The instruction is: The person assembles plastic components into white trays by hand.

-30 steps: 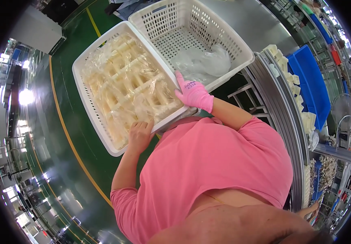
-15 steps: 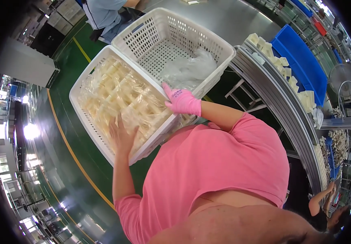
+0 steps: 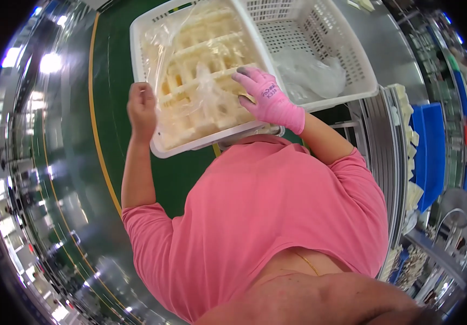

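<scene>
A white plastic basket (image 3: 141, 57) stands before me, filled with cream-coloured moulded parts (image 3: 206, 59) in rows. Clear plastic film (image 3: 176, 103) lies crumpled over them. My left hand (image 3: 142, 111), bare, is at the basket's left rim with its fingers curled in; whatever it may hold is hidden. My right hand (image 3: 270, 100), in a pink glove with dark fingertips, is over the film near the basket's right side. Its thumb and fingers are spread apart.
Right of the filled basket stands a second white basket (image 3: 361, 67) with loose clear plastic (image 3: 312, 76) inside. Further right are a metal conveyor (image 3: 381, 141) with cream parts along it and a blue bin (image 3: 428, 151). A yellow line (image 3: 95, 103) crosses the green floor.
My left hand has gone from lying on the film to the left rim, its fingers now curled. My right hand has left the rim between the baskets for the film. The view has turned.
</scene>
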A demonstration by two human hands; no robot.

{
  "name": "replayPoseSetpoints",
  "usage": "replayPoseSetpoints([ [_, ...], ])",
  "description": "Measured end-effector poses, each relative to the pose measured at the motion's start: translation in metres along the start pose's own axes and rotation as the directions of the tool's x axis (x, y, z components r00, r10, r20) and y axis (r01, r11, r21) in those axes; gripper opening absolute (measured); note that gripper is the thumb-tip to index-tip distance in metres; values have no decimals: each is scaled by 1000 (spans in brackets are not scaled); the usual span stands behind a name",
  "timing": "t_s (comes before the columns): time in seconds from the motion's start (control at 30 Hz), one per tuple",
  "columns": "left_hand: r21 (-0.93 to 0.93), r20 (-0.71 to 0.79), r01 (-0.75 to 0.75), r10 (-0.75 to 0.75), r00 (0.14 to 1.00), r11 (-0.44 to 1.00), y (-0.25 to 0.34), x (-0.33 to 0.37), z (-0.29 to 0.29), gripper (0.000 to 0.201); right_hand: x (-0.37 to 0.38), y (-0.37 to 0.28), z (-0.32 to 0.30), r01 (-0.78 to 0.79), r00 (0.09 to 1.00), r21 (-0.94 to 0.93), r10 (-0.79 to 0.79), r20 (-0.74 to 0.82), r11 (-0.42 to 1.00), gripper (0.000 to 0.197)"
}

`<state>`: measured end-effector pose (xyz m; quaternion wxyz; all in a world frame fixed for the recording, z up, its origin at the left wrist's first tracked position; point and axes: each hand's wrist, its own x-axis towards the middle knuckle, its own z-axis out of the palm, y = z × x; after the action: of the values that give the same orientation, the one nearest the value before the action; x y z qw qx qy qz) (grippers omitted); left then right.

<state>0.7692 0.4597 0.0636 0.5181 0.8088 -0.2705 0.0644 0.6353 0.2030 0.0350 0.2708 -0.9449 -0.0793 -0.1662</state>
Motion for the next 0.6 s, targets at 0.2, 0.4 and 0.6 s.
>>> replayPoseSetpoints([
  [0.2, 832, -164, 268, -247, 955, 485, -24, -29, -78, 13, 39, -21, 30, 220, 967, -37, -213, 140, 975, 56],
  [0.4, 522, 319, -362, 216, 923, 773, 37, -34, -8, 61, 81, -7, 57, 390, 881, -13, -369, 296, 921, 35],
  [0.6, 649, 579, -4, -490, 651, 761, 13, -52, -29, 23, 38, -38, -11, -259, 805, 520, -116, 582, 814, 13],
])
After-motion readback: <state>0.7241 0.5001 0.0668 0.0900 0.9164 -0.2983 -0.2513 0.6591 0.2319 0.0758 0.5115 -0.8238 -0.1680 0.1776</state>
